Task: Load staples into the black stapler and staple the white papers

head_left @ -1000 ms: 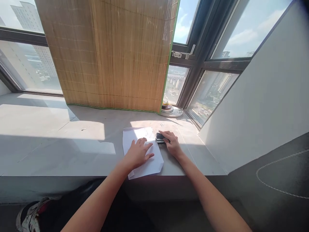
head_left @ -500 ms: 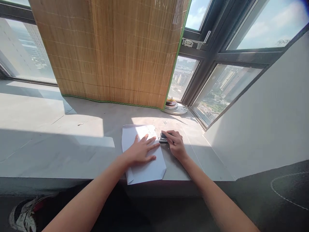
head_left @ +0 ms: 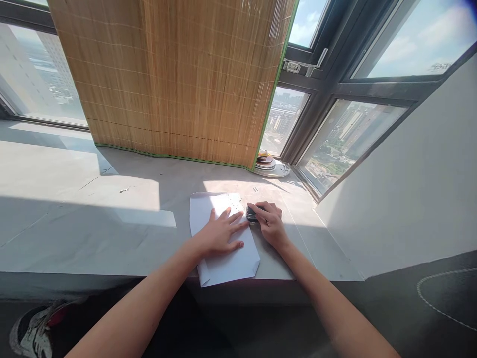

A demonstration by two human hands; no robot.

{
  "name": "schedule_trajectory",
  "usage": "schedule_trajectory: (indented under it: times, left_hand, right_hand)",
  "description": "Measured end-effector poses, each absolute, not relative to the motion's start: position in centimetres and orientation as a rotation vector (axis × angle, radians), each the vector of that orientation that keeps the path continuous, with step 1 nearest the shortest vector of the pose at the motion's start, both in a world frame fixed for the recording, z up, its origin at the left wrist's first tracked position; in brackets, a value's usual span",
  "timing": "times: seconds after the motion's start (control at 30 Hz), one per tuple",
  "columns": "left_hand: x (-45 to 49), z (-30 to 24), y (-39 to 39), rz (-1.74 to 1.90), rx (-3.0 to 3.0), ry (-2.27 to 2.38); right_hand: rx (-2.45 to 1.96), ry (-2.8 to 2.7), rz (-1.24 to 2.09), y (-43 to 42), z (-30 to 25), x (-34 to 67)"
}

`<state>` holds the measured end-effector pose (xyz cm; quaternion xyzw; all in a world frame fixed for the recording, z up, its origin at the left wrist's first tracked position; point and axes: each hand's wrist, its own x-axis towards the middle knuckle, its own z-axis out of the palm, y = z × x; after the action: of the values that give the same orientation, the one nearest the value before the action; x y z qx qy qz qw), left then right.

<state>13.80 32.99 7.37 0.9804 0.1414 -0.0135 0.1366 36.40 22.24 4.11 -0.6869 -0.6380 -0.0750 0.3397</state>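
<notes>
A folded white paper packet (head_left: pixel 231 266) lies on the windowsill, its near end at the front edge. My left hand (head_left: pixel 223 232) rests flat on it with fingers spread. My right hand (head_left: pixel 272 221) grips a small black stapler (head_left: pixel 252 215) at the packet's right edge. The fingers lie over its top and hide much of it. Small dark marks show on the paper's sunlit upper right corner. Two tiny staple-like slivers (head_left: pixel 255 189) lie on the sill just beyond the stapler.
A bamboo blind (head_left: pixel 179 89) hangs down to the sill in front of the window. Stacked plates (head_left: pixel 274 169) stand in the far right corner. A white wall (head_left: pixel 406 174) bounds the sill on the right. A small scrap (head_left: pixel 124 190) lies to the left.
The stapler's visible part looks taller now, its top and lower parts further apart. The packet has shifted slightly right and toward me, with my left hand still flat on it.
</notes>
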Motion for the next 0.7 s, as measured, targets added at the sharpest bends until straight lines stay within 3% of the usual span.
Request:
schedule_trajectory:
  times: [0.7]
  left_hand:
    - [13.8,7.4,33.02,-0.007,2.825,0.411]
  right_hand:
    - [-1.912,-1.731,-0.181,22.25,4.56,35.71]
